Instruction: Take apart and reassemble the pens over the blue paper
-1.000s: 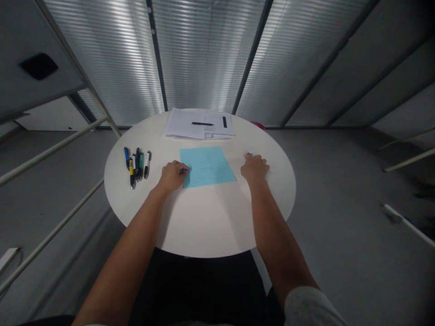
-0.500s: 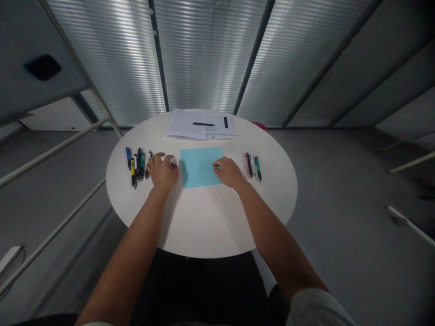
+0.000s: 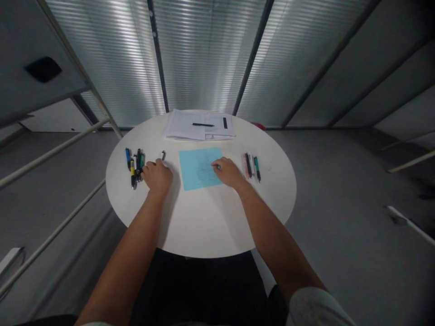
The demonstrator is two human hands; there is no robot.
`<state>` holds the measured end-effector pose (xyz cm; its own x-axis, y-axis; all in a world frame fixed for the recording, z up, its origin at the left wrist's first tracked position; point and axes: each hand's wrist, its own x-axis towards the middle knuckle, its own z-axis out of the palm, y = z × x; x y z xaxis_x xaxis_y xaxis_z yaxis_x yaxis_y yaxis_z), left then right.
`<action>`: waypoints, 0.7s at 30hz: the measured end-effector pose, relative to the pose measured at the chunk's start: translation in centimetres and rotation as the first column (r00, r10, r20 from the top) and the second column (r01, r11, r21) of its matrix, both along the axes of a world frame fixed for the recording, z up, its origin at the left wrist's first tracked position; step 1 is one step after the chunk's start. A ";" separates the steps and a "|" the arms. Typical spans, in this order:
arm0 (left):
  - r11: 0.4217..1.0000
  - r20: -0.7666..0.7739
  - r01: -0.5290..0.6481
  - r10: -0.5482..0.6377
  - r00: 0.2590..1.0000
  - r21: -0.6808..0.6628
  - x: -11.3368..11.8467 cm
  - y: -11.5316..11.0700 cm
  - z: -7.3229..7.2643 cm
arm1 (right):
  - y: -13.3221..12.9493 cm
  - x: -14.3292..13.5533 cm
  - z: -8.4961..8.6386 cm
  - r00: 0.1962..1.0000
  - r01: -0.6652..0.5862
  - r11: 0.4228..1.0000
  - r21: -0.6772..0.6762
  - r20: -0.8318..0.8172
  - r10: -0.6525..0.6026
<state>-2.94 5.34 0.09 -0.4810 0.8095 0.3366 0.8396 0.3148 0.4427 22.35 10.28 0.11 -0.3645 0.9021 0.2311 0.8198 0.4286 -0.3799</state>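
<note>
A: What lies farthest left on your table (image 3: 204, 222)?
B: A pile of pens (image 3: 138, 158); your blue pen (image 3: 128, 155) and yellow pen (image 3: 132, 174) run lengthwise away from you

A: And your left hand (image 3: 158, 176)?
B: Palm down, fingers bent, by the pile's right edge; whether it grips anything, I can't tell. A white pen (image 3: 163, 155) pokes out just beyond it, far end slanting right

A: The middle?
B: Your blue sheet (image 3: 195, 170) lies flat. Past it, a black pen (image 3: 203, 124) rests crosswise on the papers (image 3: 183, 127)

A: Your right hand (image 3: 229, 172)?
B: Over the sheet's right part, forearm angled inward, fingers closed around a dark pen (image 3: 216, 166); it's mostly hidden, so its direction is unclear

A: Farther right?
B: A row of pens (image 3: 249, 165), green pen (image 3: 257, 169) outermost, pointing away from you, far ends leaning slightly left
</note>
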 end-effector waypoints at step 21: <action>0.786 0.661 0.444 -0.609 0.439 0.430 1.5 1.2 0.1 | 0.0 -1.0 1.6 0.567 -0.128 0.881 -0.456 -0.762 -0.312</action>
